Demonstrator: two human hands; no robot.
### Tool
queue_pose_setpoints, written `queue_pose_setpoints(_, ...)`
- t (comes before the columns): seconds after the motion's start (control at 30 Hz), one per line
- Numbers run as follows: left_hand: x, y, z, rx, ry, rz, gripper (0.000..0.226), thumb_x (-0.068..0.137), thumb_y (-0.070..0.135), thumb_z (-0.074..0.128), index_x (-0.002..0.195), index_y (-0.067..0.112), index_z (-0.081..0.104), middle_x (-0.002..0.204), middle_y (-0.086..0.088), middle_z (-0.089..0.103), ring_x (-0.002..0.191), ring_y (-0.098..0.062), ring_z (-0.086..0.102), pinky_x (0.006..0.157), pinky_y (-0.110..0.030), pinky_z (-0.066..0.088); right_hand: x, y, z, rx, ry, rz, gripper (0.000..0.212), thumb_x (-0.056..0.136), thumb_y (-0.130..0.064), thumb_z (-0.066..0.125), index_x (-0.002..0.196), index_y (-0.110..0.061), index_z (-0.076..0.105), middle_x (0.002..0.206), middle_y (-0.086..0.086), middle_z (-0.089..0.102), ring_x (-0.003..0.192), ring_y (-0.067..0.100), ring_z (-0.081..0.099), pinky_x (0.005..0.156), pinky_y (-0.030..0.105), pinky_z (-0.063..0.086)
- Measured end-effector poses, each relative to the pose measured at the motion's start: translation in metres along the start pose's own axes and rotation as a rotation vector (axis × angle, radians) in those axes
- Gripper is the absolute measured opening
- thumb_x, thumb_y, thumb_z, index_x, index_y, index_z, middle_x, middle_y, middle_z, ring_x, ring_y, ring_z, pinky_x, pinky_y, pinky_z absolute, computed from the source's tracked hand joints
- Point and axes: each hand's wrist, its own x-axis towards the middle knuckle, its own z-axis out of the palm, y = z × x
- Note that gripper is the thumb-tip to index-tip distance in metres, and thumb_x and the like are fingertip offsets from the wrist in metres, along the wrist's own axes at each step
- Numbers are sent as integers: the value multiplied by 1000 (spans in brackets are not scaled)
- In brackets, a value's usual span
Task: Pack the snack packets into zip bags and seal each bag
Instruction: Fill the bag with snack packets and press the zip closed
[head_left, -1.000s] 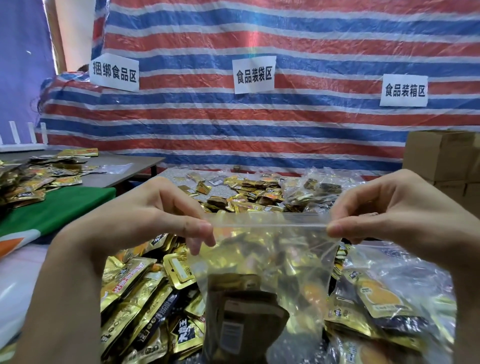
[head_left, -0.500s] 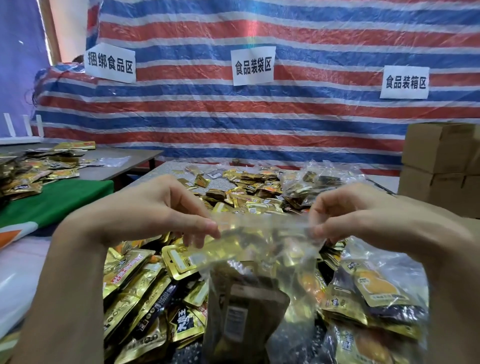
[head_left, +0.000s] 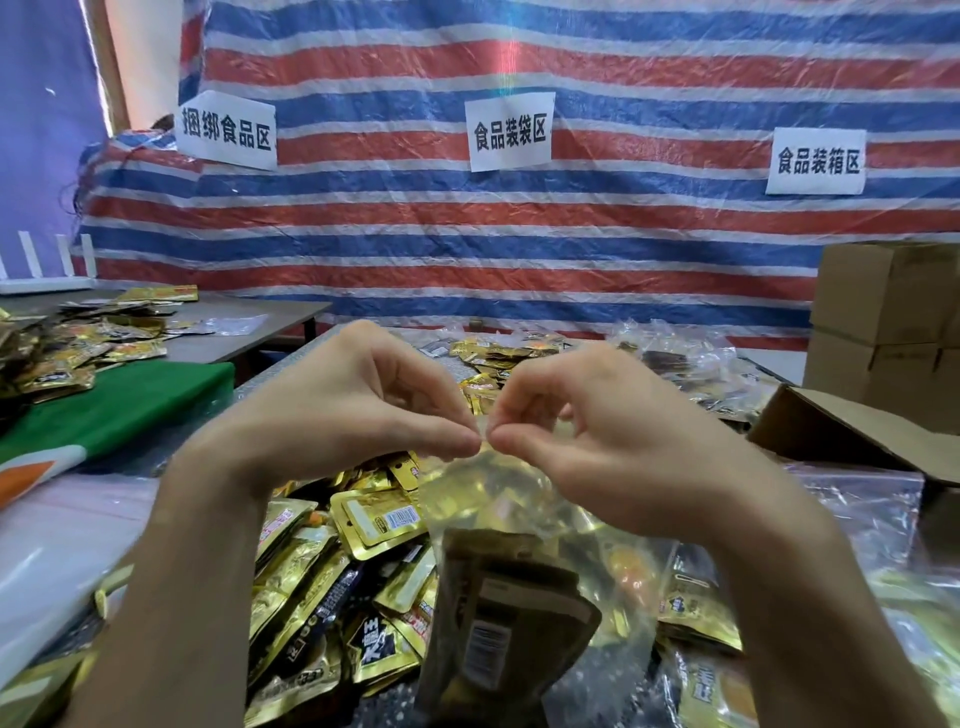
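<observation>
A clear zip bag (head_left: 519, 525) hangs in front of me with several gold and brown snack packets (head_left: 498, 618) inside. My left hand (head_left: 358, 405) and my right hand (head_left: 587, 436) pinch its top edge at the middle, fingertips almost touching each other. Below and to the left lies a heap of loose gold snack packets (head_left: 332, 582) on the table.
More packets and filled clear bags (head_left: 670, 358) lie at the back of the table. Cardboard boxes (head_left: 883, 332) are stacked at the right, with an open box flap (head_left: 841, 431) in front. A green cloth (head_left: 114, 405) and a side table with packets (head_left: 67, 348) are at the left.
My hands were apart at the two ends of the bag's top edge. They have slid together and now meet at its middle, bunching the top.
</observation>
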Motion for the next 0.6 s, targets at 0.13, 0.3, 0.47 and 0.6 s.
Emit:
queue_pose_setpoints(0.13,1,1,0,55,-4,33,5,76,23,82,76,19,79,76,-7,74,72,-19,70,66,-20,54,-6,-1,-8,67,-29,15,14,88,-44,72,91,-31,75,84,-16,71,81,2,66,79,38,57)
queue_pose_setpoints(0.3,-2,2,-4,54,-21,16,1,72,25,78,72,26,78,80,-3,73,76,-16,69,69,-26,55,-35,15,-36,176,-63,121,9,83,-32,79,81,-24,79,78,-5,74,72,13,68,70,35,56)
queue_pose_setpoints(0.47,3,13,9,11,-41,61,4,73,18,76,72,14,75,74,-8,70,70,-17,66,66,-23,53,-63,12,-35,219,52,76,5,81,-30,78,78,-26,79,75,-9,74,67,11,66,64,34,56)
queue_pose_setpoints(0.6,3,23,15,-82,-45,131,11,78,20,79,78,11,73,78,-9,68,73,-19,66,66,-24,53,-90,10,-57,371,96,102,12,73,-31,82,82,-24,82,80,-13,77,77,5,74,72,18,58)
